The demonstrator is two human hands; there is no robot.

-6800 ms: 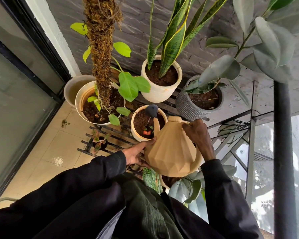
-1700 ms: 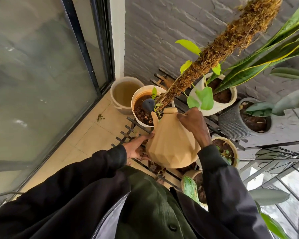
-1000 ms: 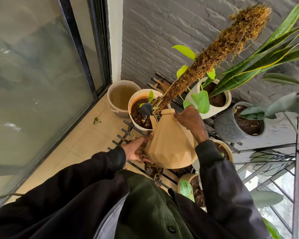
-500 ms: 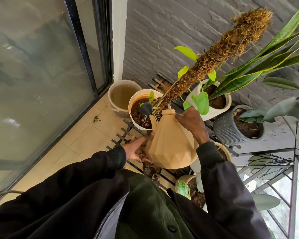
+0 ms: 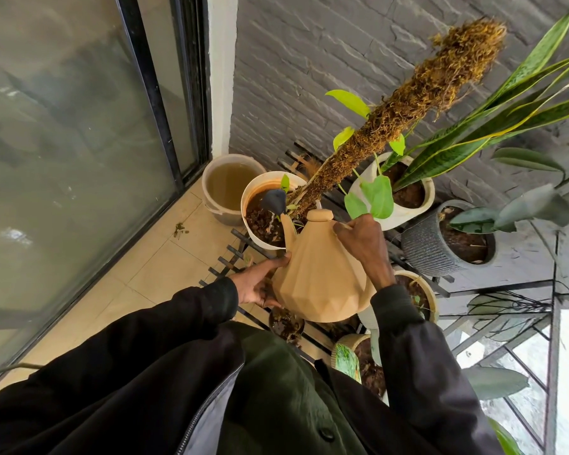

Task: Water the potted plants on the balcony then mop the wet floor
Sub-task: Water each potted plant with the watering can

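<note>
I hold a tan faceted watering can (image 5: 319, 274) tipped forward. My right hand (image 5: 363, 244) grips its handle at the top right, and my left hand (image 5: 257, 284) cups its lower left side. Its dark spout head (image 5: 274, 201) hangs over the white pot with the moss pole (image 5: 260, 205), and water runs onto the soil there. Behind it stands a white pot with a snake plant (image 5: 408, 198). To the right sits a grey ribbed pot (image 5: 431, 244). A small cream pot (image 5: 421, 297) is partly hidden behind my right sleeve.
A bucket of murky water (image 5: 227, 185) stands on the beige tiles (image 5: 165, 264) by the glass sliding door (image 5: 79, 142). The pots rest on a black slatted rack (image 5: 230, 254). A grey brick wall (image 5: 309, 60) is behind, and a metal railing (image 5: 552, 323) at the right.
Since 6.8 s ago the can has moved from the small cream pot to the moss pole pot. Over the last second the can has barely moved; water now shows at the spout.
</note>
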